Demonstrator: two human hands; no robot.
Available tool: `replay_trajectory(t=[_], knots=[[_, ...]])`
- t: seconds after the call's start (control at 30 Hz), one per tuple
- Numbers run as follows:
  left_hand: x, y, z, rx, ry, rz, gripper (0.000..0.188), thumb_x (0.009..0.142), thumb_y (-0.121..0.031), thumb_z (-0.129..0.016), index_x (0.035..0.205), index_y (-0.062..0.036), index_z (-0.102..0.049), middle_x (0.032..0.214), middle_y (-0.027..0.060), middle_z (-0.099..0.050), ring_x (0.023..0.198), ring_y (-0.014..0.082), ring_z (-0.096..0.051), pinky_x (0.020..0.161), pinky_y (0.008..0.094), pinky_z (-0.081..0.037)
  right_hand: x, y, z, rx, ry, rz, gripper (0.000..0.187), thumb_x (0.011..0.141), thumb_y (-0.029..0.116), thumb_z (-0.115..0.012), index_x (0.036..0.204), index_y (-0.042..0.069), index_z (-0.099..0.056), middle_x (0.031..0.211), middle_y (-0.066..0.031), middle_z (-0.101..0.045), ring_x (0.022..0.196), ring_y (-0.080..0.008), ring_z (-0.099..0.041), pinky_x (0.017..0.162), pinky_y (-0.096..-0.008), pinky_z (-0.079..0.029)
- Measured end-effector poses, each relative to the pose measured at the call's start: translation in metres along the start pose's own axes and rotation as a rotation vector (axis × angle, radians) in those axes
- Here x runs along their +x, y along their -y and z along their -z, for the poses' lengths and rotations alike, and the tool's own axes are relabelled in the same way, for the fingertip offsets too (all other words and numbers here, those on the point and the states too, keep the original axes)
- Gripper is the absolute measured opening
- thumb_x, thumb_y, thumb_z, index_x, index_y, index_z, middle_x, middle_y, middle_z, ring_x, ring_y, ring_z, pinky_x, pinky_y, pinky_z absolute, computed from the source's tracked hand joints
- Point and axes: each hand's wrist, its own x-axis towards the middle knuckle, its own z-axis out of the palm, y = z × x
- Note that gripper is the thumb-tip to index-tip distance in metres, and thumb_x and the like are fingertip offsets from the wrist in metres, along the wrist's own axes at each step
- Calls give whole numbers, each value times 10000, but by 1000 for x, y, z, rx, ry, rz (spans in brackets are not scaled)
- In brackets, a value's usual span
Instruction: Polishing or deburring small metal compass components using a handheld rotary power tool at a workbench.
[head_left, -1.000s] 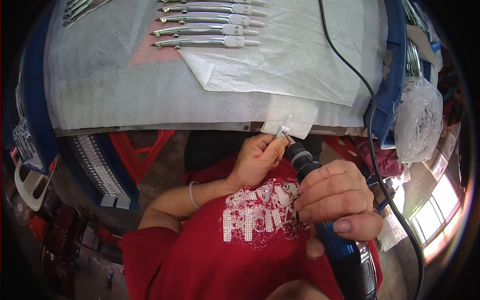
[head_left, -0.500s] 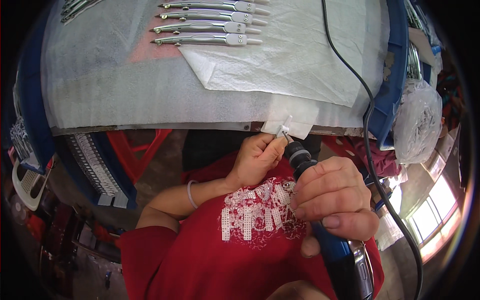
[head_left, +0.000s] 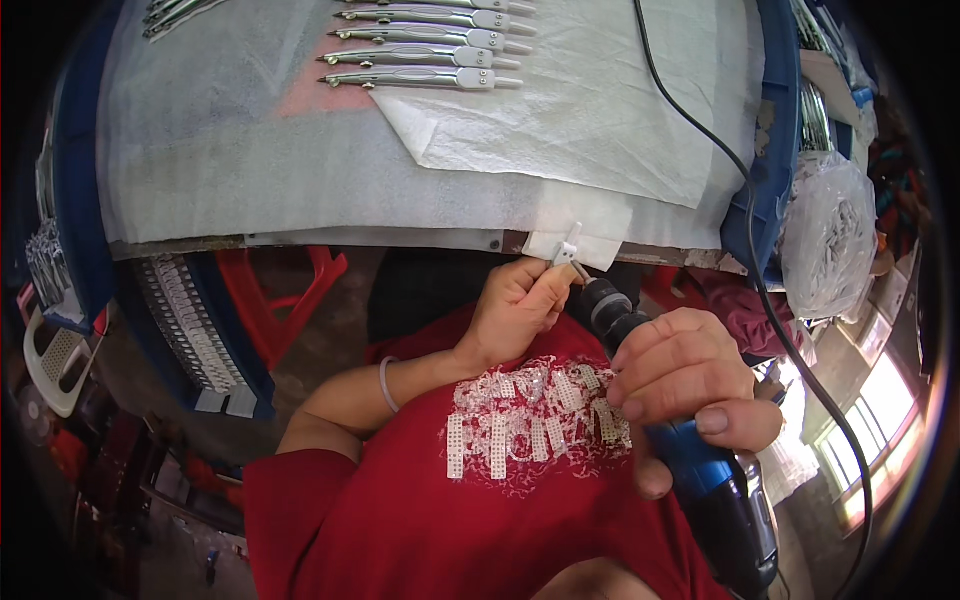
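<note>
At the near edge of a table (head_left: pixel 375 238), a person in a red shirt (head_left: pixel 480 540) is working with both hands. The left hand (head_left: pixel 515 305) is pinching a small white piece (head_left: pixel 566 252) between thumb and fingers, its narrow tip showing over a white pad (head_left: pixel 605 230) — the fingers are hiding whatever part is lying beneath them. The right hand (head_left: pixel 690 375) is closing around a blue and black driver (head_left: pixel 690 455), covering much of its upper body. The driver's thin bit (head_left: pixel 582 272) is pointing at the white piece, though whether the two are touching is too small to tell.

Farther back on the table, silver compasses (head_left: pixel 430 57) are lying in a row, the upper edge cutting off the farthest. A bundle of metal parts (head_left: pixel 175 15), cropped by the same edge, is lying to their left. A black cord (head_left: pixel 745 170) is running down the right side and out of view.

Blue bins are flanking the table, one at left (head_left: pixel 85 150), one at right (head_left: pixel 775 150). Beside the right one, a clear bag (head_left: pixel 828 230) is bulging, its contents hard to make out. Below the table, a red stool (head_left: pixel 265 310) is showing only in part — and the dark rim is swallowing the corners.
</note>
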Motion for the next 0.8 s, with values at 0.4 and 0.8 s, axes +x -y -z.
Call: replay_trajectory(t=[0.4,0.8], knots=[[1,2,-1,67,-36,4,248,983,-203,-512,965,6,-644,604,-54,-494,488,14,-387,439,183,-277,-1,-7,-1,-18,-19,-6,438,742,165,-789,961,10,-444,696,-153,-606,528,-236,-614,481,-329,-530],[1,6,0,40,-21,14,247,983,-216,-512,970,-8,-644,612,-51,-495,488,16,-386,437,180,-274,5,-1,4,-202,181,-94,490,823,345,-717,1041,66,-379,737,-75,-612,545,-185,-623,498,-297,-512]])
